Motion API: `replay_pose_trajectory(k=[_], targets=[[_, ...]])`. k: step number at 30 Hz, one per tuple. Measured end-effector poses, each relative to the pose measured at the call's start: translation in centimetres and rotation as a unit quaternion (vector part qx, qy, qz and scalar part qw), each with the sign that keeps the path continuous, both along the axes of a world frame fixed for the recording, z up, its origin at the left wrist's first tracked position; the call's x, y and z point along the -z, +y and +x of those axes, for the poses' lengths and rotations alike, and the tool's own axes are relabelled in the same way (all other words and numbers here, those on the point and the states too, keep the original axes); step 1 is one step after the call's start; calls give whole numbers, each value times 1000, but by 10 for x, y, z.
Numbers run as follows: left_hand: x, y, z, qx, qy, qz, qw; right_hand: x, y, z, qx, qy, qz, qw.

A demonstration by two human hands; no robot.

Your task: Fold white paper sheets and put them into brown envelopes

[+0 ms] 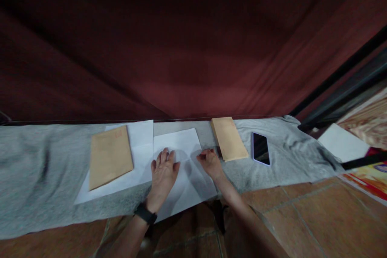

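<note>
A white sheet of paper [178, 185] with a faint crosswise crease lies in front of me, its near end reaching past the edge of the grey cloth. My left hand [165, 171], with a black watch [145, 213] on its wrist, rests flat on the sheet's left side, fingers apart. At the right edge, by the crease, my right hand [211, 163] is closed, its curled fingertips on the paper; the exact grip is partly hidden. Just beyond that hand sits a stack of brown envelopes [231, 139]. Left of the sheet, another brown envelope [110, 157] lies on more white paper [142, 157].
A phone [261, 148] with a pale purple rim lies to the right on the grey cloth [290, 153]. Dark red fabric [193, 68] rises behind the surface. Brown floor tiles [317, 213] show below, and black bars [341, 72] stand at the right.
</note>
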State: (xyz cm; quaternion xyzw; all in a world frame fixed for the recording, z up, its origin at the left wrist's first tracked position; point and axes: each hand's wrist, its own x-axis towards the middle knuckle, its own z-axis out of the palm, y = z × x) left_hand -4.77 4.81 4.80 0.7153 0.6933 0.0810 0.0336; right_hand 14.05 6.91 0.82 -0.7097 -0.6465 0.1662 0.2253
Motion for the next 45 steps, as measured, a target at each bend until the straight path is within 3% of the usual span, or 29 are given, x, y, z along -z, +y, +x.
replay_pose_trajectory(k=[4, 7, 10, 15, 24, 29, 33, 37, 41, 45], targets=[[-5, 0, -4, -23, 10, 8, 1000, -6, -6, -6, 19, -89, 37, 995], [-7, -4, -7, -42, 34, 7, 999, -11, -8, -6, 43, -126, 19, 991], [-7, -7, -9, -46, 47, 2, 998, -12, -4, -4, 50, -99, -22, 994], [-4, -4, -11, -34, 29, 12, 999, -6, 12, 6, 20, 33, -67, 997], [30, 15, -9, 88, -84, 91, 988, 0, 21, 28, 61, 25, -19, 998], [40, 8, 11, 139, -46, 88, 985, -2, 12, 27, 54, 4, -13, 998], [43, 2, 24, 123, -16, 68, 990, -10, 7, 23, 50, -56, 78, 994], [45, 5, 29, 119, -18, 71, 990, -8, 7, 5, -50, -14, 160, 986], [46, 20, 27, 155, -20, 73, 985, 5, 7, -20, -168, -13, 145, 975], [47, 37, 24, 164, -5, 65, 984, 12, 12, -30, -178, -82, 114, 974]])
